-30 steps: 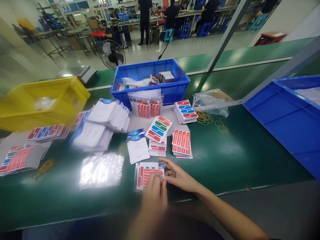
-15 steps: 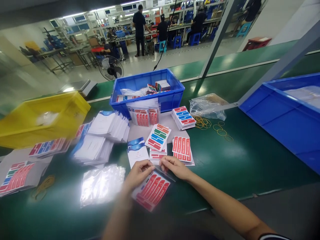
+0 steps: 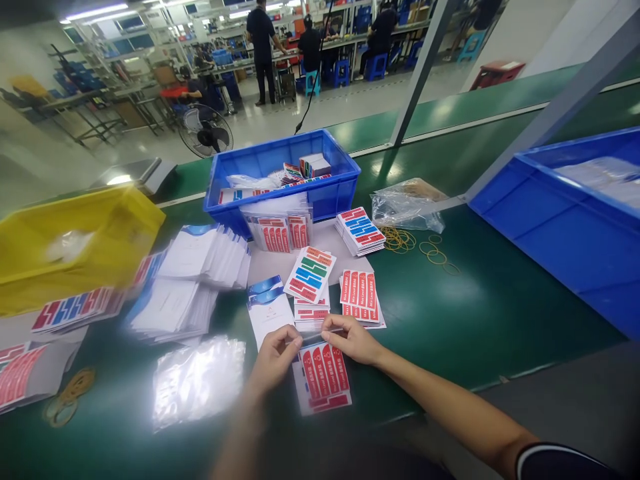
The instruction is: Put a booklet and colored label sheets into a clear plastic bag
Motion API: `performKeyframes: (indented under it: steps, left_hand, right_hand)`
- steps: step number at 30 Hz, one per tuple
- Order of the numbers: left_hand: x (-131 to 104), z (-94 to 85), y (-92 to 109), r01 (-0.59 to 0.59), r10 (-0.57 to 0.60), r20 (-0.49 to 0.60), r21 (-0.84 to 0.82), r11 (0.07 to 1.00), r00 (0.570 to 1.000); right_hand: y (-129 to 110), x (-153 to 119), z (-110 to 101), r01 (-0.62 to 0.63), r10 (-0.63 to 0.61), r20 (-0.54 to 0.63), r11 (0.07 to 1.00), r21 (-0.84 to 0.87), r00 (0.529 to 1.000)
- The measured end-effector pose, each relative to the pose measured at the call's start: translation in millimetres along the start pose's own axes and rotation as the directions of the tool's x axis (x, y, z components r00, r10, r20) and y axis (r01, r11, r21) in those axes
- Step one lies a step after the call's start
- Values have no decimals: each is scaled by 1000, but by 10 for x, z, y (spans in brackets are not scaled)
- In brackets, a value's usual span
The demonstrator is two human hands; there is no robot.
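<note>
A clear plastic bag [image 3: 325,379] with red label sheets inside hangs between my two hands near the table's front edge. My left hand [image 3: 277,357] pinches its upper left edge, and my right hand [image 3: 350,339] pinches the top edge further right. Just beyond my fingers is a stack of cards with a multicoloured sheet [image 3: 310,274] on top. A pile of red label sheets [image 3: 360,297] lies right of it, and blue-and-white leaflets [image 3: 270,310] lie to the left. Flat empty clear bags [image 3: 197,380] shine on the green table, left of my left hand.
A blue bin [image 3: 285,170] holding cards stands at the back, with filled bags [image 3: 280,230] leaning on its front. Stacked white booklets [image 3: 185,287] and a yellow bin [image 3: 75,247] are left. Rubber bands [image 3: 397,240] and another blue bin [image 3: 560,227] are right.
The bag has turned from tilted to nearly upright in view. My hands have drawn its top edge straighter, fingers pinching along it. The whole view has shifted slightly.
</note>
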State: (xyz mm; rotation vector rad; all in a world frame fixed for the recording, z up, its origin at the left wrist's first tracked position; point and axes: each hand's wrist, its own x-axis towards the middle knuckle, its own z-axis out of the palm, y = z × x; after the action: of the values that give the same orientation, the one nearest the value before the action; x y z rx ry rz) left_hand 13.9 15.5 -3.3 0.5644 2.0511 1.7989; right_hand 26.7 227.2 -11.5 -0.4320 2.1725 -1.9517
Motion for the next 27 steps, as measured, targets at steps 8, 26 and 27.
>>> performKeyframes:
  steps: [8,26,27]
  left_hand:
    - [-10,23,31,-28,28,12,34,999,1000]
    - [-5,122,137,-56,39,93,184,981,995]
    - [-9,122,137,-60,44,91,182,982,995]
  right_hand:
    - [-6,-1,-50,60,-59,31,998,-26,998]
    - [-44,-37,51,80,-65,144,991,-103,988]
    - [-41,-38,55,77,-62,146,992,-100,987]
